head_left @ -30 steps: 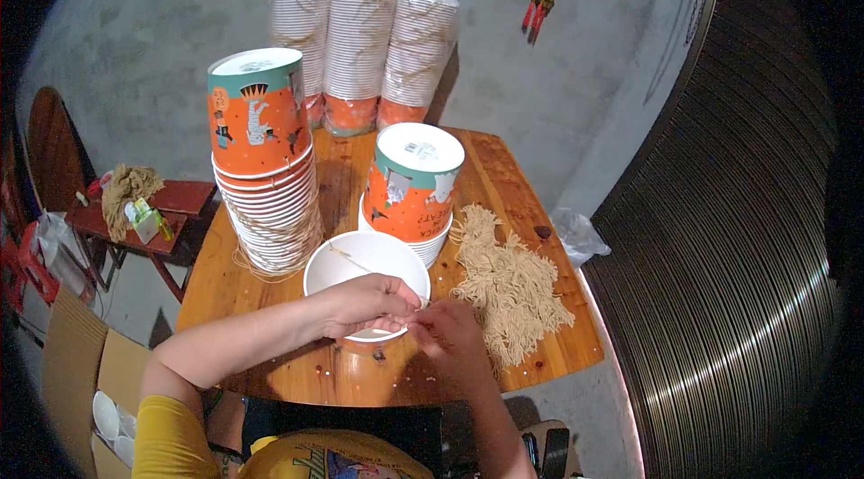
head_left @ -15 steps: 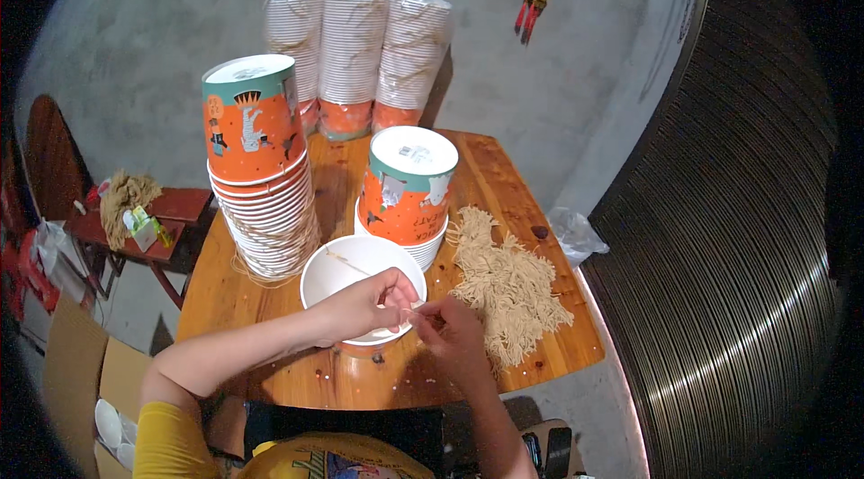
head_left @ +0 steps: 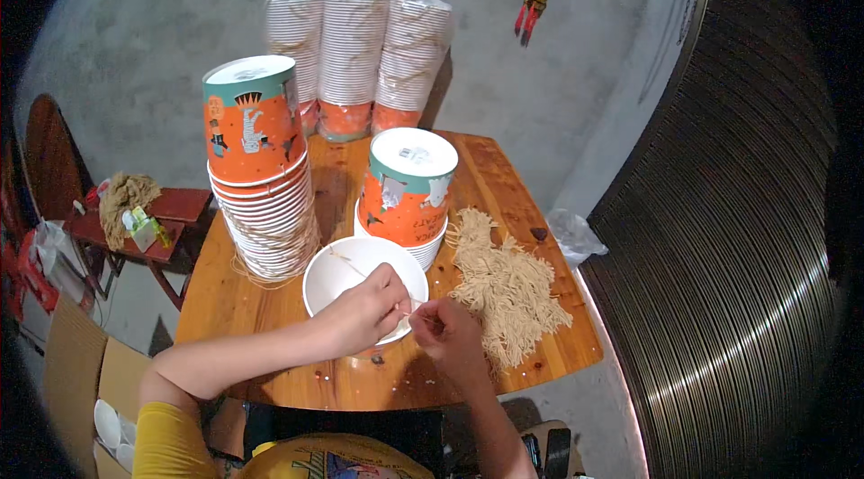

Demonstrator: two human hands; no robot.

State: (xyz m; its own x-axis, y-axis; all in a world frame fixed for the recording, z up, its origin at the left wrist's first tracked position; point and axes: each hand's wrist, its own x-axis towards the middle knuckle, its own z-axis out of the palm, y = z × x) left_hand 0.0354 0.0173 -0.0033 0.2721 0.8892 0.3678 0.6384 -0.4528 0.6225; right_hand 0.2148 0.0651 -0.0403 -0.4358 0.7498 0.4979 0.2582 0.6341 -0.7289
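Observation:
A white-lined paper bucket [head_left: 326, 279] sits at the table's near edge, its mouth tipped toward me. My left hand [head_left: 364, 313] reaches over its rim, fingers curled on a thin beige cord [head_left: 346, 260], part of which shows against the inner wall. At the right side of the rim my right hand [head_left: 447, 335] pinches the cord close to the left fingertips. The exact spot between the fingers is too small to make out. A pile of cut beige cords [head_left: 513, 290] lies just right of my right hand.
Behind the bucket stands a short upside-down stack of orange buckets [head_left: 409, 200]; a taller stack [head_left: 261, 173] with cord handles is at the left. Plastic-wrapped bucket stacks [head_left: 353, 56] line the back. A cardboard box [head_left: 85, 362] is lower left, a red bench [head_left: 175, 205] farther left.
My left hand has turned, its fingers curling more tightly at the rim. My right hand has shifted only slightly. The bucket has moved a touch to the right.

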